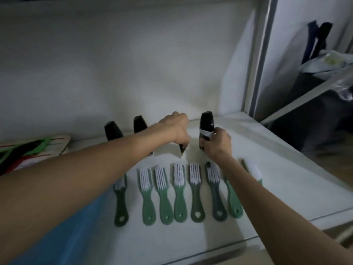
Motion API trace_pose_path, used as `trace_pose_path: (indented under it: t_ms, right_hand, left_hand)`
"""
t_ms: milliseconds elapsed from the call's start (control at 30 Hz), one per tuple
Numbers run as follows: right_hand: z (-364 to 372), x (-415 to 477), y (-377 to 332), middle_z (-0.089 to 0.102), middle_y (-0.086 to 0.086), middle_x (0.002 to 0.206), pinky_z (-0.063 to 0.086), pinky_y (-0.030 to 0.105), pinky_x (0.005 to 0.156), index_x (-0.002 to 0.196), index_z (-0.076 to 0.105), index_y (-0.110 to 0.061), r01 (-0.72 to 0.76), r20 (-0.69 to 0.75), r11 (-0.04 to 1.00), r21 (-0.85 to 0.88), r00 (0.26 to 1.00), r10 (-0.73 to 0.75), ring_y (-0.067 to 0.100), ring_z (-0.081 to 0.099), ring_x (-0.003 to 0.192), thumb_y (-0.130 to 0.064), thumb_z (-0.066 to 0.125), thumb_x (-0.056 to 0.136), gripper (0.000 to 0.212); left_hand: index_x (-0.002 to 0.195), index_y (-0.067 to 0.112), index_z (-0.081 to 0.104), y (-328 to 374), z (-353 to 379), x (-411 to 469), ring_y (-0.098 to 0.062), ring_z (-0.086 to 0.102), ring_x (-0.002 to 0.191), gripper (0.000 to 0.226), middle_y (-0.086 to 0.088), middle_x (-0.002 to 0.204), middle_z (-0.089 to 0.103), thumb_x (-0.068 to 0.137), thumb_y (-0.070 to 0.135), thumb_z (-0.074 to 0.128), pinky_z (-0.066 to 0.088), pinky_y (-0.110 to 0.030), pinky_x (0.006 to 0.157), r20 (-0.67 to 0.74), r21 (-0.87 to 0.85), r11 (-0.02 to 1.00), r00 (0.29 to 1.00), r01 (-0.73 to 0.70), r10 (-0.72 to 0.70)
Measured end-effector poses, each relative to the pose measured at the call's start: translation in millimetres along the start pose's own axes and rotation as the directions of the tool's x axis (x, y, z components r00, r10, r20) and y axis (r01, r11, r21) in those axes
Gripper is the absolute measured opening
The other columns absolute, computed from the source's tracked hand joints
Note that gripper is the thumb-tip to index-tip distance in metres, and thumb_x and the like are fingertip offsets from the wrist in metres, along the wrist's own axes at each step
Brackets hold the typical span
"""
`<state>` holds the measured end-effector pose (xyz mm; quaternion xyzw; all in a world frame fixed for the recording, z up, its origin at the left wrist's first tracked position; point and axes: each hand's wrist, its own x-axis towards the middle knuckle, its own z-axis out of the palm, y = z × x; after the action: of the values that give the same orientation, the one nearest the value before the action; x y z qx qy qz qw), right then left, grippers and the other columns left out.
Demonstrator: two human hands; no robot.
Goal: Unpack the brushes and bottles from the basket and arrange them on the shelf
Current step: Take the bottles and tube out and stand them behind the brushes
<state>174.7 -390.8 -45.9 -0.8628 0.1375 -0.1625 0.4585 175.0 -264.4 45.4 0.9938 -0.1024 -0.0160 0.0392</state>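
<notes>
Several green-handled brushes with white bristles [179,192] lie in a row on the white shelf [277,169], handles toward me. Behind them black bottles stand in a line: one at far left [112,131], a second [139,124] beside it. My left hand [176,129] is closed over the top of a third bottle [182,148], of which only the lower part shows. My right hand [217,144] grips the lower body of a fourth black bottle with a white label [206,125], upright at the right end of the line. The basket is not visible.
A striped flat object with green, red and black bands [32,150] lies at the shelf's left. A blue surface [80,226] shows under my left arm. Beyond the shelf's metal post [261,60] on the right stands a dark bag [313,96] with plastic wrapping.
</notes>
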Motion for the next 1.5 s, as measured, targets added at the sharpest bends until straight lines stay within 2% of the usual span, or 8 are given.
trace_pose_path:
  t_ms: [300, 500, 633, 733, 833, 1033, 1333, 1500]
  right_hand:
    - [-0.8, 1.6, 11.8, 0.059, 0.013, 0.111, 0.045, 0.034, 0.069, 0.109, 0.052, -0.008, -0.055, 0.121, 0.998, -0.012, 0.991, 0.056, 0.033, 0.061, 0.095, -0.016, 0.066, 0.082, 0.032]
    - [-6.9, -2.4, 6.6, 0.058, 0.013, 0.114, 0.047, 0.035, 0.073, 0.113, 0.051, -0.007, -0.067, 0.16, 0.997, 0.034, 0.985, 0.061, 0.03, 0.059, 0.094, -0.016, 0.068, 0.081, 0.037]
    - [-9.7, -2.3, 5.0, 0.06, 0.014, 0.109, 0.045, 0.033, 0.068, 0.11, 0.052, -0.006, -0.063, 0.163, 0.997, 0.033, 0.985, 0.057, 0.029, 0.055, 0.084, -0.018, 0.063, 0.084, 0.031]
    - [-9.7, -2.6, 3.7, 0.06, 0.014, 0.106, 0.043, 0.033, 0.066, 0.109, 0.052, -0.005, -0.09, 0.156, 0.995, 0.04, 0.984, 0.083, 0.03, 0.055, 0.081, -0.022, 0.059, 0.087, 0.028]
    - [-7.0, -3.7, 0.9, 0.06, 0.015, 0.105, 0.042, 0.033, 0.064, 0.107, 0.052, -0.005, -0.12, 0.148, 0.992, 0.046, 0.983, 0.112, 0.03, 0.054, 0.079, -0.024, 0.057, 0.088, 0.027]
    - [-8.6, -5.1, -9.3, 0.062, 0.017, 0.112, 0.045, 0.035, 0.068, 0.112, 0.054, -0.004, -0.135, 0.144, 0.991, 0.006, 0.981, 0.132, 0.037, 0.062, 0.097, -0.021, 0.057, 0.089, 0.029]
    - [-16.5, -0.4, -13.0, 0.062, 0.015, 0.116, 0.042, 0.031, 0.07, 0.115, 0.054, -0.005, -0.109, 0.196, 0.994, -0.004, 0.975, 0.108, 0.034, 0.061, 0.1, -0.02, 0.06, 0.089, 0.031]
    - [-10.4, -4.0, -17.8, 0.062, 0.014, 0.119, 0.041, 0.031, 0.072, 0.115, 0.056, -0.008, -0.122, 0.207, 0.992, 0.018, 0.971, 0.116, 0.034, 0.061, 0.108, -0.017, 0.061, 0.086, 0.03]
  left_hand:
    - [0.098, 0.008, 0.058, 9.5, 11.4, 21.3, -0.021, 0.063, 0.075, 0.049, -0.007, 0.096, 0.062, 0.067, 0.034, 0.086, 0.052, -0.029, 0.05, 0.034, -0.314, 0.941, 0.991, 0.13, -0.126]
    - [0.103, 0.006, 0.065, 4.9, 44.2, 19.9, -0.024, 0.065, 0.091, 0.051, -0.007, 0.105, 0.07, 0.064, 0.03, 0.089, 0.056, -0.034, 0.084, 0.045, -0.819, 0.496, 0.896, 0.287, -0.443]
    - [0.112, 0.012, 0.071, -1.0, 31.1, 18.5, -0.018, 0.062, 0.089, 0.04, -0.005, 0.112, 0.072, 0.077, 0.031, 0.079, 0.045, -0.023, 0.077, -0.138, -0.857, 0.503, 0.89, 0.113, -0.435]
    - [0.121, 0.023, 0.066, -4.0, -9.9, 19.8, -0.019, 0.06, 0.09, 0.041, -0.005, 0.115, 0.068, 0.082, 0.036, 0.07, 0.041, -0.023, 0.075, -0.264, -0.567, 0.824, 0.945, 0.008, -0.191]
    - [0.13, 0.029, 0.055, 4.1, -44.5, 16.2, -0.025, 0.058, 0.103, 0.059, -0.004, 0.123, 0.06, 0.076, 0.038, 0.077, 0.043, -0.029, 0.078, -0.089, 0.109, 0.994, 0.996, -0.013, 0.023]
    - [0.072, 0.018, 0.046, 35.1, 0.5, 9.8, -0.019, 0.058, 0.083, 0.039, 0.003, 0.082, 0.055, 0.07, 0.028, 0.083, 0.042, -0.033, 0.085, 0.182, 0.735, 0.63, 0.969, -0.249, 0.169]
    - [0.128, 0.029, 0.048, 29.7, 57.6, 36.4, -0.016, 0.043, 0.129, 0.033, 0.009, 0.132, 0.056, 0.095, 0.031, 0.044, 0.014, -0.033, 0.113, 0.349, 0.903, 0.214, 0.927, -0.372, 0.138]
    - [0.151, 0.014, 0.018, 11.7, 86.7, 45.4, -0.028, 0.039, 0.136, 0.081, -0.015, 0.149, 0.04, 0.08, 0.039, -0.01, 0.018, 0.009, 0.067, -0.111, 0.504, 0.846, 0.958, -0.176, 0.266]
